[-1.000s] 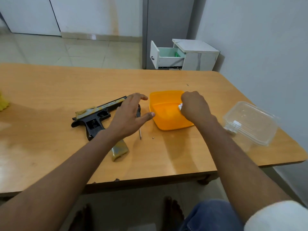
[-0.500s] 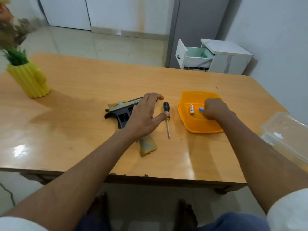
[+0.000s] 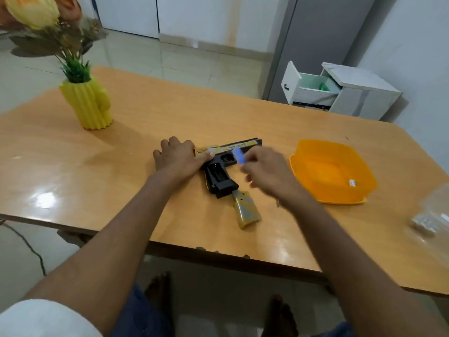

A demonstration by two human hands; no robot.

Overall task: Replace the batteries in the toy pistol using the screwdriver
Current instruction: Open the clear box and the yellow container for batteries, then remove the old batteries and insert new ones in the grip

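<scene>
Head view, near to far: the detached grip cover (image 3: 246, 210) lies on the surface (image 3: 136, 205) nearest the person, at about 5 o'clock from the toy pistol (image 3: 224, 164) and just beside the butt of its grip. The toy pistol lies flat on its side near the middle of the surface; its long axis runs from about 9 o'clock to about 2 o'clock, muzzle toward 2 o'clock, and the grip points back toward the person at about 5 o'clock with the battery bay (image 3: 217, 173) open and facing up. The left hand (image 3: 178, 158) rests on the rear of the slide at 9 o'clock, fingers fairly straight, thumb along the frame, pressing it down. The right hand (image 3: 264, 172) is motion-blurred; its fingertips pinch a blue battery (image 3: 238, 155) above the trigger area, at 1 o'clock from the bay. The step in hand is judged to be seating this cell. Maintain downward pressure with the left hand so the body cannot pivot, align the cell with the grip axis, check polarity, and enter the spring end first. The polarity marks cannot be read. At 3 o'clock, apart from the pistol, an orange tub (image 3: 315, 190) holds one small cell (image 3: 351, 183). A yellow vase (image 3: 88, 105) stands far off at 10 o'clock.
</scene>
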